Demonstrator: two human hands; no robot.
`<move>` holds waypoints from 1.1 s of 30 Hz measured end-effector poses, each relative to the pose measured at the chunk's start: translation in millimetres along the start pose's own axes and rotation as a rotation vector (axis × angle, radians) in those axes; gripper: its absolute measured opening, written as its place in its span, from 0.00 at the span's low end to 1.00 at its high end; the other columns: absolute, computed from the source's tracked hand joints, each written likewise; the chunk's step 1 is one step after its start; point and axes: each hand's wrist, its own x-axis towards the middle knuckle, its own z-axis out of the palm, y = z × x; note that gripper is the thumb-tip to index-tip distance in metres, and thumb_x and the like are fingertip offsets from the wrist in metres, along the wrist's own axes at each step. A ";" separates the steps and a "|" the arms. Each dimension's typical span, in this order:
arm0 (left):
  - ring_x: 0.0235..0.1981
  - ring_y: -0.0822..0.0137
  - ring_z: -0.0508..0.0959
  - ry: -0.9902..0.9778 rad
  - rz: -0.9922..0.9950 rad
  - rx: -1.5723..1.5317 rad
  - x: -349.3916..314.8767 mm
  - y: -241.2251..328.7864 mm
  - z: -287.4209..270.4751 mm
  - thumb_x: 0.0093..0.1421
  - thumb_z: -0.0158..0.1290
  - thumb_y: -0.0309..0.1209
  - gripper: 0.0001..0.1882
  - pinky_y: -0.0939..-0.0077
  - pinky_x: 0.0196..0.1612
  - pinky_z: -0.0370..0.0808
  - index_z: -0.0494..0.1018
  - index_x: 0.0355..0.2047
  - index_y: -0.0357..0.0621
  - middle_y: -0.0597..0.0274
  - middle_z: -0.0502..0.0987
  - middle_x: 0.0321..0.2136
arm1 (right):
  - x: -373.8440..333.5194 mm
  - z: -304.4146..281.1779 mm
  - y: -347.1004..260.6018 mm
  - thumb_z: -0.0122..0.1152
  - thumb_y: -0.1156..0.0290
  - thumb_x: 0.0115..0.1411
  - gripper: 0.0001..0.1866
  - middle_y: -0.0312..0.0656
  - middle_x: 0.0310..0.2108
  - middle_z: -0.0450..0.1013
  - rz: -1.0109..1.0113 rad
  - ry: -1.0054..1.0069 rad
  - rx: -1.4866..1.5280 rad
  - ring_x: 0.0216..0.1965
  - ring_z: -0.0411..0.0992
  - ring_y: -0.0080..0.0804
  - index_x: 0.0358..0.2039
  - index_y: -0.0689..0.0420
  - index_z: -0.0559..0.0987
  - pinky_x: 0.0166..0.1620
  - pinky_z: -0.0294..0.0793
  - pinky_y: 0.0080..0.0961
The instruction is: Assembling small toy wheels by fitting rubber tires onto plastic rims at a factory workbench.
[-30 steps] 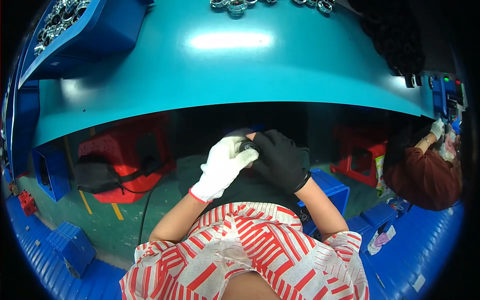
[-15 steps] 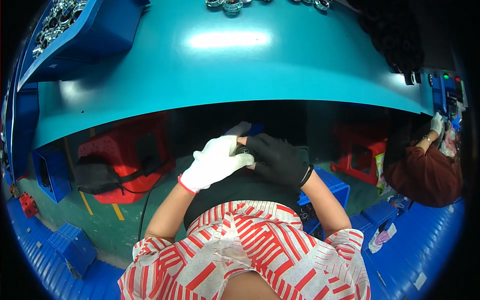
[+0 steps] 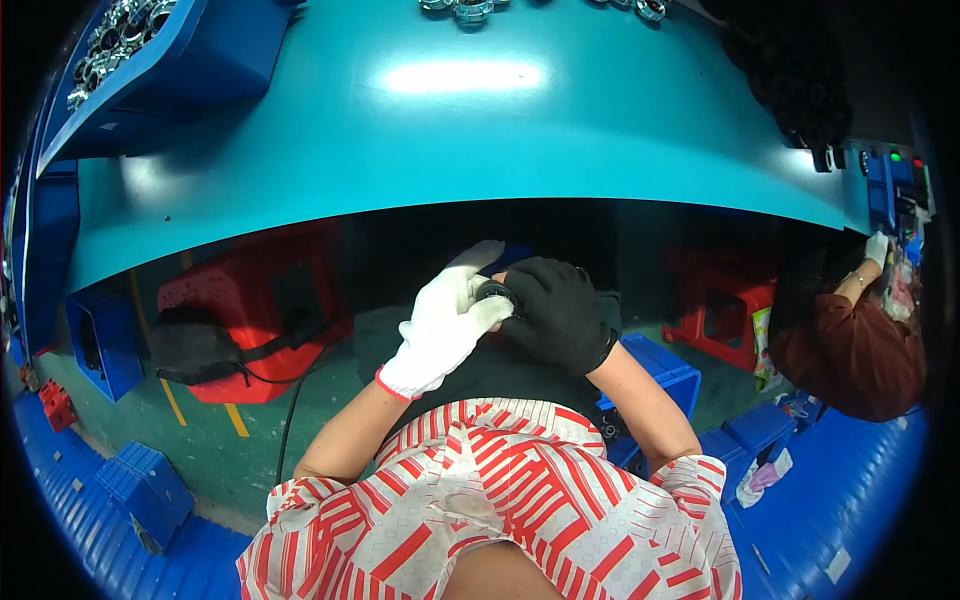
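My left hand (image 3: 440, 330), in a white glove with a red cuff, pinches a small black round part (image 3: 494, 291) in front of my waist, below the near edge of the table. My right hand (image 3: 562, 318), in a black glove, closes on the same part from the right, and its fingers cover much of it. Only the part's dark, ring-like top shows, so its exact kind is unclear. The two gloves touch around it.
A teal table (image 3: 400, 150) spans the front. It bears a blue bin (image 3: 220, 60) of chrome rings, more chrome rings (image 3: 472, 12) and black parts (image 3: 790, 80). Red stools (image 3: 225, 290), a black bag (image 3: 190, 345) and a blue crate (image 3: 660, 375) stand below. A co-worker (image 3: 845, 350) sits right.
My left hand has shifted slightly right and turned more upright. The black part shows a little more between the gloves. My right hand has tilted slightly and stays on it.
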 end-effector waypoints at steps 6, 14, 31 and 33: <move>0.23 0.77 0.72 -0.107 -0.026 0.016 7.0 -13.4 -3.7 0.53 0.56 0.24 0.22 0.84 0.28 0.69 0.66 0.47 0.24 0.63 0.75 0.22 | -5.8 3.7 0.4 0.70 0.65 0.39 0.22 0.40 0.35 0.72 -0.019 0.072 -0.045 0.35 0.72 0.37 0.37 0.52 0.76 0.37 0.68 0.34; 0.27 0.73 0.78 -0.187 -0.026 0.168 13.7 -15.3 -12.5 0.52 0.58 0.28 0.19 0.81 0.29 0.71 0.72 0.43 0.32 0.54 0.79 0.28 | -1.4 -2.2 1.4 0.68 0.59 0.44 0.24 0.41 0.34 0.72 0.127 -0.145 0.112 0.34 0.72 0.40 0.41 0.54 0.75 0.36 0.70 0.36; 0.25 0.74 0.75 -0.270 -0.057 -0.299 18.5 -16.3 -15.9 0.55 0.55 0.22 0.32 0.83 0.29 0.73 0.57 0.59 0.30 0.58 0.76 0.27 | -3.7 3.8 6.0 0.67 0.55 0.47 0.27 0.43 0.32 0.73 0.151 -0.072 0.195 0.33 0.72 0.40 0.45 0.55 0.75 0.35 0.69 0.35; 0.26 0.74 0.75 -0.290 -0.033 -0.373 16.9 -16.8 -14.7 0.56 0.53 0.20 0.31 0.82 0.29 0.73 0.56 0.59 0.30 0.57 0.76 0.29 | -8.1 2.8 12.0 0.66 0.55 0.48 0.28 0.44 0.31 0.73 0.181 -0.099 0.247 0.33 0.72 0.40 0.48 0.55 0.73 0.35 0.69 0.35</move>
